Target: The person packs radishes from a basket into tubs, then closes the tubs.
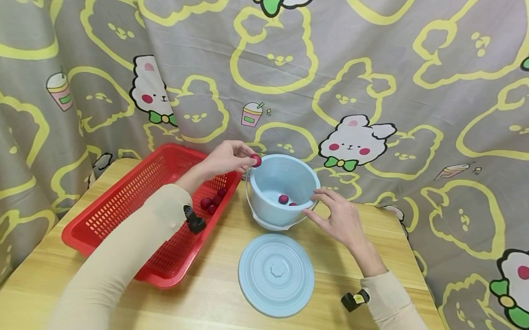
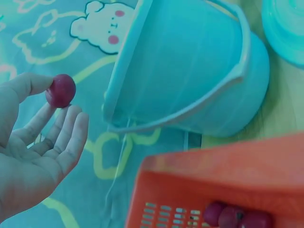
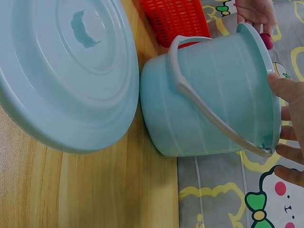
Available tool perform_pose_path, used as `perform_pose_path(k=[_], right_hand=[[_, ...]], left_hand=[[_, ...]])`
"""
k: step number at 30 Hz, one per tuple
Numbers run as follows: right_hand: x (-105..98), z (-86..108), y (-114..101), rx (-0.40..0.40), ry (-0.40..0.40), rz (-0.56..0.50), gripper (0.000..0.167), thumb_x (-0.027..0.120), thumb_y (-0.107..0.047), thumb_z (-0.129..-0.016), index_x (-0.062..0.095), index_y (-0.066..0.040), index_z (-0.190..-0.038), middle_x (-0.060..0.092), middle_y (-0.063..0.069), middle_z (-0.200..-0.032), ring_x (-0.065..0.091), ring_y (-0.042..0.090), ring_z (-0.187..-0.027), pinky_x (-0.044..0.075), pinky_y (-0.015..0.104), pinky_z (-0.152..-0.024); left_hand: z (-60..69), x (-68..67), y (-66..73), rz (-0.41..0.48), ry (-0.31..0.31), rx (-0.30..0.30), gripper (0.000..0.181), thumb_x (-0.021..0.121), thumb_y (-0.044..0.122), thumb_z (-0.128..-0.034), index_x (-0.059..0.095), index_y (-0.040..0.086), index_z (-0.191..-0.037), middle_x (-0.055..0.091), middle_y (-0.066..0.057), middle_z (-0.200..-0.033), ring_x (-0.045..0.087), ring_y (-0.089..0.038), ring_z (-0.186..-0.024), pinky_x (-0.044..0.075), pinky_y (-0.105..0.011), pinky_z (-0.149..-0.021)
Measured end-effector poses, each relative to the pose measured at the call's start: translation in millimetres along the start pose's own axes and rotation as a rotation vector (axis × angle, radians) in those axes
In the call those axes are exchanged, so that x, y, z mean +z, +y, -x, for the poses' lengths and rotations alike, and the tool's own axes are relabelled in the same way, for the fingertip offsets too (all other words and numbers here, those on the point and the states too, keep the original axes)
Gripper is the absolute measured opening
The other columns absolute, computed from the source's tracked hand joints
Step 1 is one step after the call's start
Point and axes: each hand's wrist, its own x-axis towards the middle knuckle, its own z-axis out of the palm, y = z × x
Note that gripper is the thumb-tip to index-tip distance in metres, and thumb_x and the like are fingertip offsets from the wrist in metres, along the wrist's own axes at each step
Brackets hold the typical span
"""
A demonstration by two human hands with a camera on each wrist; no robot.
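Observation:
My left hand [image 1: 230, 159] pinches a dark red plum [image 2: 61, 90] between thumb and fingertips, beside the left rim of a light blue bucket [image 1: 273, 213]. Two more plums [image 1: 283, 199] show inside the bucket, lying low. At the bucket's right rim is my right hand [image 1: 337, 216], its thumb and spread fingers resting on the edge. The right wrist view shows the bucket's pale handle [image 3: 204, 107] hanging down against its side. Below my left forearm stands a red plastic basket [image 1: 123, 202] with several plums [image 1: 211, 202] grouped at its right side.
A round light blue lid [image 1: 276, 275] lies flat on the wooden table [image 1: 208, 301] in front of the bucket. Behind the table hangs a grey curtain [image 1: 289, 116] with cartoon prints, close to the bucket and basket.

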Motion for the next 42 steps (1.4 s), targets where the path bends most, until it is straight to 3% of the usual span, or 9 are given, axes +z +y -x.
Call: perform_pose_path(k=[6, 14, 18, 21, 25, 36, 42], right_hand=[[1.4, -0.1, 1.1, -0.006, -0.005, 0.002, 0.042, 0.090, -0.043, -0.080, 0.079, -0.014, -0.108, 0.078, 0.010, -0.122, 0.078, 0.033, -0.100, 0.059, 0.043, -0.062], [2.0, 0.0, 2.3, -0.008, -0.003, -0.001, 0.042, 0.090, -0.042, -0.079, 0.079, -0.014, -0.108, 0.078, 0.011, -0.122, 0.078, 0.033, -0.100, 0.058, 0.041, -0.059], [1.4, -0.2, 1.3, -0.013, 0.004, -0.005, 0.042, 0.091, -0.042, -0.079, 0.079, -0.014, -0.108, 0.078, 0.011, -0.122, 0.078, 0.033, -0.100, 0.058, 0.041, -0.060], [0.9, -0.2, 1.4, -0.012, 0.008, -0.006, 0.042, 0.091, -0.041, -0.078, 0.079, -0.013, -0.108, 0.078, 0.011, -0.122, 0.078, 0.033, -0.100, 0.059, 0.042, -0.061], [0.5, 0.0, 1.6, -0.007, 0.003, -0.006, 0.042, 0.091, -0.042, -0.079, 0.079, -0.014, -0.108, 0.078, 0.011, -0.122, 0.078, 0.033, -0.100, 0.059, 0.041, -0.061], [0.5, -0.5, 0.9, -0.003, -0.007, -0.002, 0.042, 0.091, -0.041, -0.079, 0.079, -0.013, -0.108, 0.078, 0.011, -0.122, 0.078, 0.033, -0.100, 0.059, 0.042, -0.061], [0.2, -0.9, -0.6, -0.015, 0.001, -0.007, 0.042, 0.092, -0.041, -0.078, 0.079, -0.013, -0.107, 0.078, 0.011, -0.121, 0.079, 0.033, -0.098, 0.059, 0.041, -0.059]], left_hand=[[-3.3, 10.9, 7.4, -0.020, -0.008, 0.012, 0.032, 0.077, 0.021, -0.0978, 0.068, 0.005, -0.124, 0.072, -0.016, -0.111, 0.076, -0.028, -0.095, 0.064, -0.046, -0.098], [-9.7, 25.7, 9.2, -0.026, -0.023, 0.025, 0.032, 0.077, 0.021, -0.0970, 0.069, 0.006, -0.123, 0.072, -0.013, -0.106, 0.074, -0.040, -0.106, 0.066, -0.033, -0.087], [-12.4, 32.9, 9.3, -0.021, -0.036, 0.032, 0.031, 0.077, 0.020, -0.0969, 0.069, 0.006, -0.123, 0.071, -0.013, -0.103, 0.074, -0.037, -0.101, 0.066, -0.029, -0.085], [-14.0, 38.1, 11.6, -0.006, -0.047, 0.023, 0.030, 0.076, 0.019, -0.0973, 0.068, 0.006, -0.124, 0.071, -0.014, -0.106, 0.074, -0.030, -0.095, 0.066, -0.031, -0.088], [-16.7, 43.2, 14.9, -0.003, -0.053, 0.005, 0.030, 0.076, 0.018, -0.0980, 0.067, 0.005, -0.124, 0.071, -0.015, -0.108, 0.075, -0.029, -0.097, 0.066, -0.033, -0.091], [-29.0, 56.3, 12.8, -0.002, -0.097, -0.018, 0.028, 0.076, 0.018, -0.0982, 0.067, 0.004, -0.121, 0.072, -0.022, -0.113, 0.073, -0.041, -0.110, 0.066, -0.034, -0.092], [-31.4, 60.3, 13.2, -0.015, -0.124, -0.031, 0.026, 0.075, 0.018, -0.0984, 0.068, 0.004, -0.119, 0.071, -0.024, -0.115, 0.074, -0.039, -0.107, 0.066, -0.032, -0.088]])
